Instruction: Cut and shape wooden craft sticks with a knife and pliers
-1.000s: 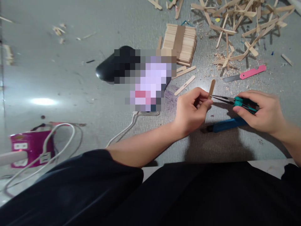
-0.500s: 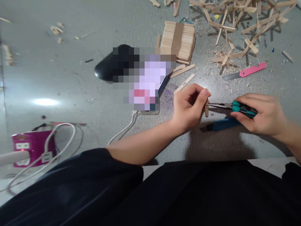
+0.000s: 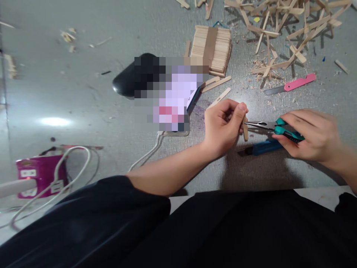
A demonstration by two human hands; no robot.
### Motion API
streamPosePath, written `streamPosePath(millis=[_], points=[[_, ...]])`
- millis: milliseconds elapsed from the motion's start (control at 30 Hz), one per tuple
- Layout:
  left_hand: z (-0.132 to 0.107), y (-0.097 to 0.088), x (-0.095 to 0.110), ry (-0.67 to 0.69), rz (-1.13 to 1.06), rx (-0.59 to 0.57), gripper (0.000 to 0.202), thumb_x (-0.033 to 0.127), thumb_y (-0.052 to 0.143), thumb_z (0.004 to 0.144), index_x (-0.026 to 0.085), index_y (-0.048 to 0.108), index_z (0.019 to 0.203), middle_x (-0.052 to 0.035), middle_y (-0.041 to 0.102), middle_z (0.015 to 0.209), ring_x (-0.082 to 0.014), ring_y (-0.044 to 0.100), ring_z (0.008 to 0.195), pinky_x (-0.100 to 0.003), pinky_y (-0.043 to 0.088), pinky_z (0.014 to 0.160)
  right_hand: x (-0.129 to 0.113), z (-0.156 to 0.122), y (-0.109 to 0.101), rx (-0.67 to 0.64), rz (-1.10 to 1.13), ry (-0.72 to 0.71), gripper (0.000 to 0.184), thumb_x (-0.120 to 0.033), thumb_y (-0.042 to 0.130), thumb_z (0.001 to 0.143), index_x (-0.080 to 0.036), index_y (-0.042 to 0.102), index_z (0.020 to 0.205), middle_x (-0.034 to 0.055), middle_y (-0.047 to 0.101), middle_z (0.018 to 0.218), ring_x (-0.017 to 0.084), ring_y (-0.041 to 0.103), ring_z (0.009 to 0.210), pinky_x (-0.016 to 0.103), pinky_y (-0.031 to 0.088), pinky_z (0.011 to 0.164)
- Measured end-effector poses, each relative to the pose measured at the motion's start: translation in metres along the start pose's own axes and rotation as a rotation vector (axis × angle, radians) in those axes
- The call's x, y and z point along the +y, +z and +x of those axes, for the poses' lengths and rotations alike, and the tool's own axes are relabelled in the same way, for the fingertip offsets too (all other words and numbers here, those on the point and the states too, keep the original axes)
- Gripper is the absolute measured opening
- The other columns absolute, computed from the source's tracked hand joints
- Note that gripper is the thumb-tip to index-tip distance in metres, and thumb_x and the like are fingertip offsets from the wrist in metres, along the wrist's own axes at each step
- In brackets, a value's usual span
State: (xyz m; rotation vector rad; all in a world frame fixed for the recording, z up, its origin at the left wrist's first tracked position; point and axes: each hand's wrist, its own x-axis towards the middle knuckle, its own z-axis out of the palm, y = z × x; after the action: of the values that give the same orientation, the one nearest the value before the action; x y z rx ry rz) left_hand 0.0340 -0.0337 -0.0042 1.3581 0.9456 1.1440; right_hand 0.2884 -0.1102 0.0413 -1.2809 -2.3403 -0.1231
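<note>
My left hand (image 3: 224, 125) pinches a short wooden craft stick (image 3: 245, 131), held roughly upright with its lower end hanging below my fingers. My right hand (image 3: 311, 136) grips teal-handled needle-nose pliers (image 3: 275, 127), whose thin jaws point left and reach the stick. Under the pliers a blue utility knife (image 3: 262, 147) lies on the grey floor.
A bundle of craft sticks (image 3: 212, 49) lies ahead, with loose sticks (image 3: 219, 97) near it. Glued stick assemblies (image 3: 281, 26) and shavings fill the top right. A pink-handled blade (image 3: 291, 85), a phone with white cable (image 3: 145, 158) and a magenta power strip (image 3: 39, 173) are also here.
My left hand turned the stick from pointing up above my fingers to hanging below them. The pliers' tips stayed against the stick; my right hand shifted slightly.
</note>
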Motion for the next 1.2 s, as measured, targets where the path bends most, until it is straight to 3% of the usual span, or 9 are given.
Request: streamPosePath(millis=[500, 667, 867, 1067, 1200], points=[[0.003, 0.000, -0.004, -0.128, -0.054, -0.007, 0.062, 0.082, 0.082, 0.099, 0.023, 0.070, 0.081, 0.0055, 0.062, 0.055, -0.0084, 0.053, 0.037, -0.021, 0.038, 0.034, 0.005, -0.004, 0.000, 0.015, -0.131, -0.086, 0.042, -0.048, 0.081, 0.105, -0.019, 0.073, 0.134, 0.0091, 0.084, 0.101, 0.025, 0.073, 0.076, 0.041, 0.051, 0.061], [0.003, -0.001, -0.003, -0.166, -0.049, -0.021, 0.061, 0.080, 0.084, 0.099, 0.024, 0.068, 0.079, 0.0065, 0.061, 0.052, -0.0088, 0.052, 0.036, -0.021, 0.038, 0.034, 0.007, -0.002, -0.003, 0.023, -0.192, -0.128, 0.037, -0.054, 0.081, 0.105, -0.024, 0.081, 0.126, 0.0096, 0.085, 0.100, 0.026, 0.073, 0.078, 0.042, 0.054, 0.063], [0.006, 0.000, -0.006, -0.259, -0.151, 0.030, 0.057, 0.077, 0.085, 0.099, 0.024, 0.067, 0.085, 0.0062, 0.067, 0.060, -0.0080, 0.057, 0.037, -0.020, 0.047, 0.037, 0.005, 0.002, -0.003, 0.148, -0.170, -0.276, 0.042, -0.054, 0.085, 0.103, -0.018, 0.078, 0.122, 0.0097, 0.082, 0.093, 0.023, 0.069, 0.071, 0.039, 0.054, 0.056], [0.004, 0.002, -0.005, -0.182, -0.170, 0.067, 0.057, 0.076, 0.088, 0.097, 0.025, 0.066, 0.089, 0.0070, 0.067, 0.063, -0.0078, 0.059, 0.039, -0.019, 0.047, 0.036, 0.003, -0.002, 0.003, 0.058, -0.043, -0.067, 0.040, -0.048, 0.083, 0.105, -0.020, 0.074, 0.131, 0.0094, 0.085, 0.103, 0.026, 0.078, 0.082, 0.040, 0.059, 0.064], [0.003, 0.003, -0.007, -0.113, -0.123, 0.088, 0.056, 0.075, 0.088, 0.098, 0.025, 0.064, 0.092, 0.0054, 0.073, 0.070, -0.0091, 0.067, 0.047, -0.020, 0.055, 0.043, 0.002, -0.004, 0.008, 0.030, 0.084, 0.062, 0.036, -0.044, 0.083, 0.105, -0.020, 0.075, 0.131, 0.0122, 0.086, 0.111, 0.030, 0.083, 0.094, 0.041, 0.067, 0.077]])
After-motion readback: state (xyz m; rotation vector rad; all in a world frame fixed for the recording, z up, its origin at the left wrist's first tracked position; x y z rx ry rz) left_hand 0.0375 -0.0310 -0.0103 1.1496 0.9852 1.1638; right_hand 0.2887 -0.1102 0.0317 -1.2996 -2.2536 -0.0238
